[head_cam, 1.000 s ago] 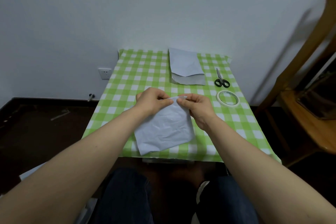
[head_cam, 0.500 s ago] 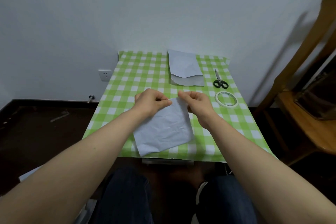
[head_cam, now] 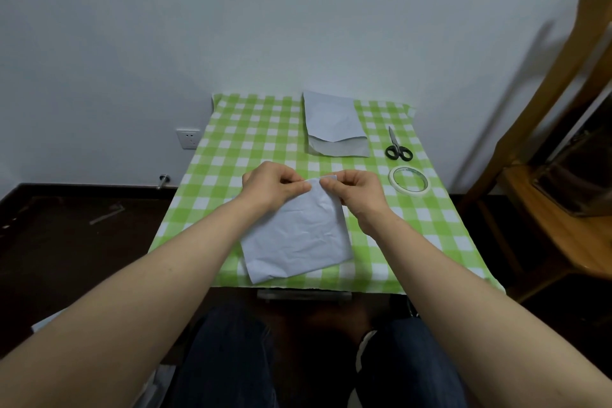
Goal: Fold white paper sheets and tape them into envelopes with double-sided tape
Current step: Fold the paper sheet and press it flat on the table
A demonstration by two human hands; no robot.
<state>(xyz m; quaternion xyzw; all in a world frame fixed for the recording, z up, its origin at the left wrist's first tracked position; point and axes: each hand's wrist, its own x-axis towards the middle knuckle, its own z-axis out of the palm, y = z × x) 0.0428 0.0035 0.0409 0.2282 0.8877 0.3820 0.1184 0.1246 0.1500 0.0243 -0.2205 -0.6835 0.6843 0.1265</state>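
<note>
A person's left grip (head_cam: 271, 184) and right grip (head_cam: 359, 190) meet at the far edge of a folded white sheet (head_cam: 298, 235) on a counter (head_cam: 238, 142) covered in green-and-white check; the sheet lies flat and creased on the near half of the counter, turned slightly askew, one near corner close to the counter's front edge; the left grip is closed down, thumb and forefinger pinching the sheet's far edge, the other fingers curled under; the right grip is likewise closed, its thumb and forefinger nipping a small white tab at the sheet's far right corner, and whether that tab is tape or paper cannot be told from here; the two grips sit just beside each other, a narrow gap between them; at the far edge of the counter lies a second folded paper (head_cam: 331, 122) with a pointed flap over a pale pocket, well apart from the grips; to its right a pair of black-handled scissors (head_cam: 397, 149) lies shut, blades pointing toward the wall; nearer than the scissors, a roll of tape (head_cam: 409, 179) lies flat, near the right grip but not touching it; a wooden chair (head_cam: 563, 235) stands to the right of the counter; a white wall socket (head_cam: 187, 139) is set low in the wall to the left.
</note>
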